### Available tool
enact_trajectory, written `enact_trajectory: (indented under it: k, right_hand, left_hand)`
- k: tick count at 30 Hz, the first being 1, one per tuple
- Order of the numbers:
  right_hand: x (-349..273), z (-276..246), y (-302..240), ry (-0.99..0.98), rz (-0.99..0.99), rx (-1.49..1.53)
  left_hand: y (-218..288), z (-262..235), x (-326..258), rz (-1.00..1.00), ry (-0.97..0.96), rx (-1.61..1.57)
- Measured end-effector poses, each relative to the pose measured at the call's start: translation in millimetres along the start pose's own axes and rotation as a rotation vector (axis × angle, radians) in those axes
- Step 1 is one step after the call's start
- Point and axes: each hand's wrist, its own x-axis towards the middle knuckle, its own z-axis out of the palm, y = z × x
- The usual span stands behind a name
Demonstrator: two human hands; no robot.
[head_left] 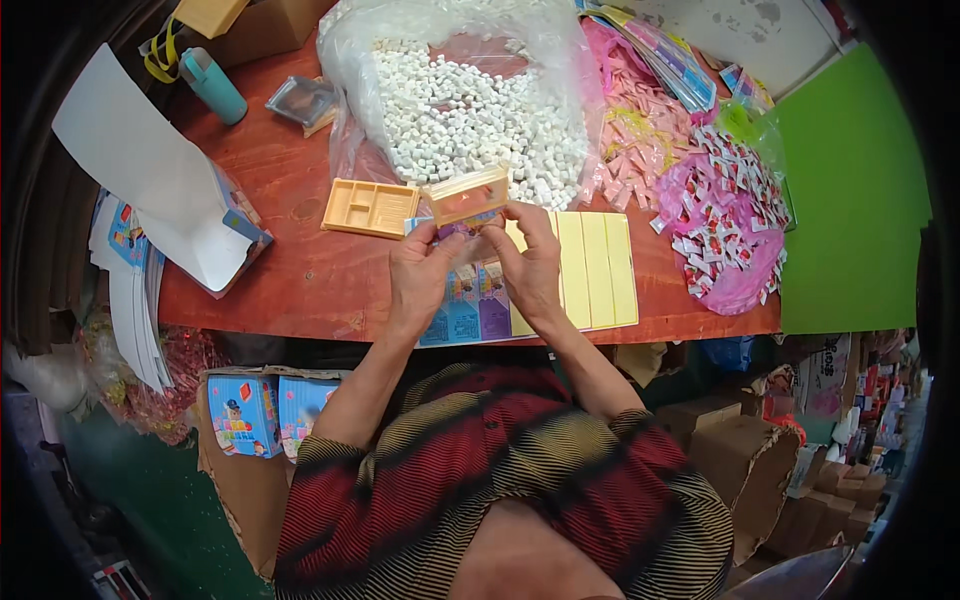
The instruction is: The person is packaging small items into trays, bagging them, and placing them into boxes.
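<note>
Both my hands are raised over the near middle of the table, holding a small cream plastic tray [466,196] tilted up on its side. My left hand [414,278] pinches its lower left edge, and my right hand [532,268] grips the lower right. Something purple and shiny shows between my fingers below the tray; I cannot make out what it is. Under my hands lies a printed card sheet [607,272], with yellow strips to the right and blue and purple panels to the left. Just left of the held tray, a second cream compartment tray [372,208] rests on the red-brown table [285,270].
Beyond my hands spreads a clear bag of white cubes [480,110]. Pink pieces [640,125] and small printed sachets [728,190] are heaped at right, by a green board [850,190]. A teal bottle [213,86], clear-lidded box [302,100] and curved white card [150,165] stand left.
</note>
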Motion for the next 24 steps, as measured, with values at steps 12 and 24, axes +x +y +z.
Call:
enact_trajectory:
  k: [12,24]
  right_hand:
    - [4.0,-28.7,-6.4,-0.512,0.192,0.611]
    - [-0.1,-26.8,-16.5,-0.43,-0.12,0.349]
  left_hand:
    - [21.2,-5.2,-17.9,0.215,-0.112,0.165]
    - [29.5,-29.0,-25.1,0.733,-0.197,0.738]
